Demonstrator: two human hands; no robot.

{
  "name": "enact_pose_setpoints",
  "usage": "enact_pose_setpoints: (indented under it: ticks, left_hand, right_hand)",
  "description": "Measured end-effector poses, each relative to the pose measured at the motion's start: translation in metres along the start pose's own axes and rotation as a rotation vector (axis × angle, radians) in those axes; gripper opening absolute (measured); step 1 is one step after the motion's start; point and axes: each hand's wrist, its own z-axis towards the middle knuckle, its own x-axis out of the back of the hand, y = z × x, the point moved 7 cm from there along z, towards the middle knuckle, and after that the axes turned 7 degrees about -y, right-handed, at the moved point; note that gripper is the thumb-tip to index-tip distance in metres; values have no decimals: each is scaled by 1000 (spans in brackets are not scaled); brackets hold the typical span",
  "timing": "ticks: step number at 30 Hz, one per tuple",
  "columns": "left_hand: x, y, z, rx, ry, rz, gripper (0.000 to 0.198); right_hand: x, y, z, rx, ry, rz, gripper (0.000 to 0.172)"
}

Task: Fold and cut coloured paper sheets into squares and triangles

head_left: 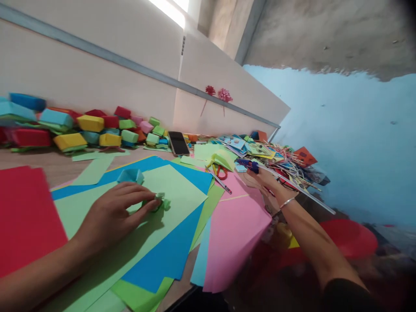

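Observation:
My left hand (pixel 115 212) pinches a small green folded paper piece (pixel 165 203) between thumb and fingertips, over a pale green sheet (pixel 182 184). Just behind the fingers, a light blue folded paper box (pixel 130 175) rests on the same sheets. Off to the right, my right hand (pixel 261 175) is wrapped round a dark blue glue gun (pixel 248 164). A long clear glue stick (pixel 312 199) trails from the gun's back end along the forearm. Scissors with orange and yellow handles (pixel 222 172) and a pen (pixel 222 183) lie between the hands.
Red sheets (pixel 29 216) lie at the left, pink sheets (pixel 237 229) overhang the front edge. Many folded paper boxes (pixel 91 123) line the wall beside a phone (pixel 178 143). Paper scraps and sticks (pixel 286 160) pile up at the back right. A red stool (pixel 351 238) stands below.

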Motion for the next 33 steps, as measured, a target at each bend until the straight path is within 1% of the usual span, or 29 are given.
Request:
enact_pose_setpoints:
  ticks: [1,3,5,7,10,12,14,15,17,19,20,22,23,24,25,26,27,29,31,33]
  left_hand:
    - [0,-2,0,9,4,-2,20]
    - [1,-5,-1,31,17,3,19]
    - [2,-8,-2,60,32,1,19]
    - [2,-12,-3,95,31,-6,17]
    - [1,-15,-3,128,17,-11,19]
    - [1,-16,-4,141,21,-12,21]
    - [1,-14,-3,147,23,-21,22]
    - [0,-13,-3,148,13,-28,22]
    - [-1,-13,-2,184,-5,-49,23]
    - [-2,-16,-1,258,-19,-63,23]
    - [-2,-18,-1,298,-21,-69,22]
    - [-2,-21,-1,364,-27,-85,20]
    - [-2,-22,-1,390,-28,-93,20]
    - [-2,-23,-2,407,-30,-101,19]
    - [-1,-23,-2,414,-32,-106,19]
    - [-1,-22,-2,414,-32,-110,20]
    - [-1,-21,-1,408,-32,-111,20]
    - [0,-19,-1,387,-32,-109,20]
    - [0,-16,-1,370,-30,-105,19]
    - [1,-13,0,359,-26,-102,17]
  right_hand:
    - [1,12,4,-11,-3,-29,31]
    - [-1,30,12,-16,-30,-79,30]
    - [-6,42,19,-8,-78,-135,33]
    - [-13,49,26,6,-135,-194,39]
    - [-24,51,32,5,-213,-276,47]
    - [-28,47,33,-10,-252,-321,53]
    - [-29,38,32,-30,-279,-359,52]
    - [-27,32,32,-40,-288,-376,47]
    - [-21,13,31,-49,-294,-403,30]
    - [-14,-19,30,-2,-286,-401,21]
    - [-12,-41,28,46,-281,-385,19]
    - [-12,-94,18,195,-269,-302,21]
    - [-15,-125,11,297,-259,-213,21]
    - [-16,-160,2,459,-230,32,19]
    - [-19,-190,-6,566,-216,273,19]
    - [-24,-212,-11,591,-191,473,18]
    - [-33,-230,-14,566,-185,621,17]
    - [-60,-253,-17,444,-257,876,14]
    - [-85,-266,-18,331,-317,1090,14]
    - [-98,-270,-18,275,-327,1237,17]
